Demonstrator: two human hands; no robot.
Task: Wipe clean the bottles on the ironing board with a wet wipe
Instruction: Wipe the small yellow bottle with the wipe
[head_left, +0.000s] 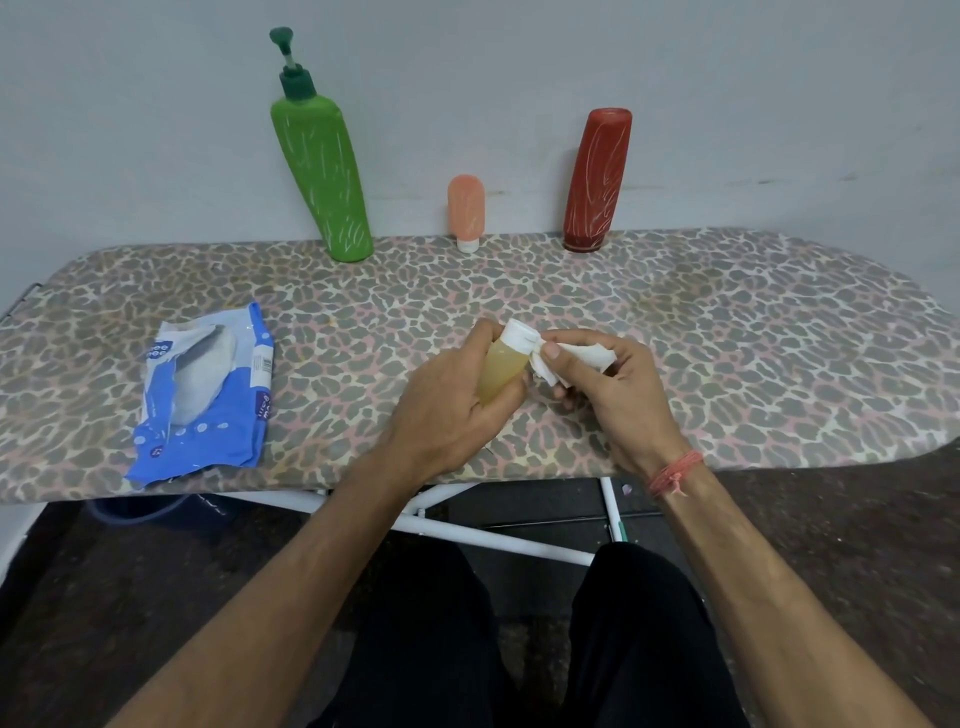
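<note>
Left grip: my left hand (447, 400) wraps the small yellow bottle (500, 371), fingers curled round its body, just above the near middle of the ironing board (675, 332).
Right grip: my right hand (618, 384) pinches a folded wet wipe (582, 356) between thumb and fingers, pressed to the bottle's white cap (519, 332).
Key relation: the wipe lies directly right of the cap, touching it; the bottle's long axis tilts up and away from me, cap at the far end. The right hand is the nearer to the cap, so I judge the wiping falls to it while the left turns the bottle.
Waiting bottles: the green pump bottle (319, 171), the small peach bottle (466, 210) standing on its cap, and the red bottle (597, 179), also inverted, stand along the board's far edge by the wall, well apart from both hands.
Writing: the blue wet-wipe pack (208, 410), lying open at the left, shows letters that look like "mee mee"; its other print and barcode are too small to read. The bottles carry no legible labels.
Step, as I judge it: cleaning the first bottle's cap.
</note>
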